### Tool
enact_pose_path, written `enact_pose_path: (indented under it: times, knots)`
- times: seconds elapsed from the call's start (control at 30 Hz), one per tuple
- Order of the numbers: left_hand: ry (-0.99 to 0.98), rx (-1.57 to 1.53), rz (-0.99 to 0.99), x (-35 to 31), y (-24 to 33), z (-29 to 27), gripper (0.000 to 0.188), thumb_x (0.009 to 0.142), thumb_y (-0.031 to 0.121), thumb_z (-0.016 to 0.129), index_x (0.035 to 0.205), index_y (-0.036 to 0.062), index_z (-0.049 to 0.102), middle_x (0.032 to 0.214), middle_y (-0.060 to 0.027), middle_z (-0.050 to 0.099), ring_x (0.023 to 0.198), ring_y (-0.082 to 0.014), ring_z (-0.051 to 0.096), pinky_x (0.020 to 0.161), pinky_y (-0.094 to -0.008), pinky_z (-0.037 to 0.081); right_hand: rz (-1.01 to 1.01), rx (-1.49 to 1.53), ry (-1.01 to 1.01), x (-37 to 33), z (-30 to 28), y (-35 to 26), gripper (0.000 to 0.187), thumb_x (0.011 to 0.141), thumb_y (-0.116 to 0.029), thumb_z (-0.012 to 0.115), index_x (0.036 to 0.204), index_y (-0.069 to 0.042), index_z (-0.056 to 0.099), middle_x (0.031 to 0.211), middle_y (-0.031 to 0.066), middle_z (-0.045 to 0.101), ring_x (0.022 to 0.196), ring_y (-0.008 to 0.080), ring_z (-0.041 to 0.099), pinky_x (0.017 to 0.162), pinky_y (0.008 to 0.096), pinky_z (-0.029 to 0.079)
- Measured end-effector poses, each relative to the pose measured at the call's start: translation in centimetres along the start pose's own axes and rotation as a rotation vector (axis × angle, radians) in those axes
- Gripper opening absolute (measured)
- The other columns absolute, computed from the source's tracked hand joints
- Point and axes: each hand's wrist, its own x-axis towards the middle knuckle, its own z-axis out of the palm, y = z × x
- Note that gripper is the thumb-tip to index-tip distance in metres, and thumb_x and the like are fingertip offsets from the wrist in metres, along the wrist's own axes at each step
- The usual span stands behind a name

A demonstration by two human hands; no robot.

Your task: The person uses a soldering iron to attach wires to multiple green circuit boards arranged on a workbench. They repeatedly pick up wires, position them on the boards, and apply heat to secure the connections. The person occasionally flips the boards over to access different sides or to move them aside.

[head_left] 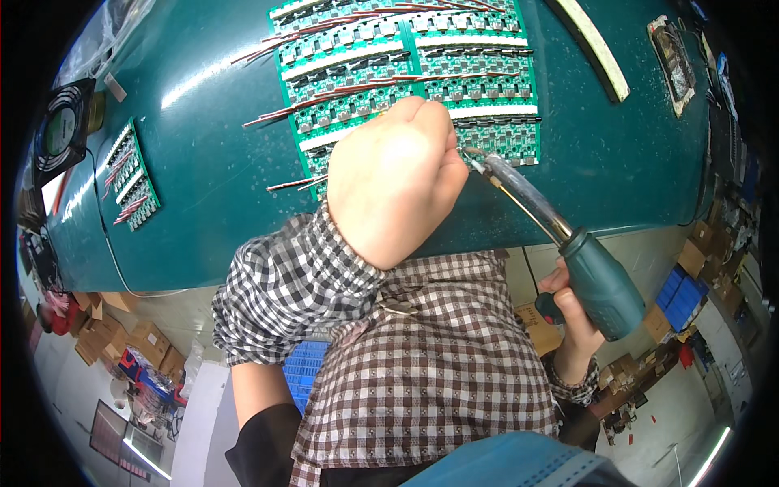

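Over the lower part of a panel of green circuit boards (pixel 511 85), my left hand (pixel 393 183) is closed with the back of the hand upward. Its fingertips press together near the panel's lower right, and what they pinch is hidden. In my right hand (pixel 578 321) is a soldering iron (pixel 602 280) with a thick dark green handle and a thin metal tube alongside its shaft. The iron's tip reaches the boards right beside my left fingertips. Red, black and white wires (pixel 324 93) lie in rows across the panel, their ends sticking out past its left edge.
A smaller circuit board piece (pixel 131 174) with wires lies on the left of the green table (pixel 219 162). Behind it stands a black fan (pixel 63 134). At the right are a long curved pale strip (pixel 596 49) and a dirty metal tray (pixel 672 65). Cardboard boxes (pixel 146 345) sit below.
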Motion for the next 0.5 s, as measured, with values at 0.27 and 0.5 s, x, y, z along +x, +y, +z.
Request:
enact_pose_path:
  times: [0.27, 0.5]
  knots:
    - [0.006, -0.011, -0.003, -0.06, 0.04, 0.05, 0.011, 0.075, 0.001, 0.068, 0.077, 0.0049, 0.058, 0.072, -0.0065, 0.057, 0.059, -0.0209, 0.057, 0.054, -0.0328, 0.046, -0.004, 0.011, 0.017, -0.08, -0.07, 0.43, 0.050, 0.084, -0.019, 0.076, 0.117, 0.014, 0.059, 0.082, 0.0122, 0.064, 0.075, 0.0223, 0.065, 0.071, 0.0359, 0.055]
    - [0.002, -0.016, -0.006, -0.02, 0.01, 0.16, 0.011, 0.075, 0.001, 0.068, 0.077, 0.0048, 0.058, 0.071, -0.0065, 0.057, 0.058, -0.0209, 0.056, 0.054, -0.0327, 0.046, -0.015, 0.004, 0.046, -0.29, 0.04, 0.56, 0.049, 0.084, -0.018, 0.075, 0.117, 0.015, 0.058, 0.082, 0.0124, 0.064, 0.074, 0.0222, 0.064, 0.070, 0.0364, 0.055]
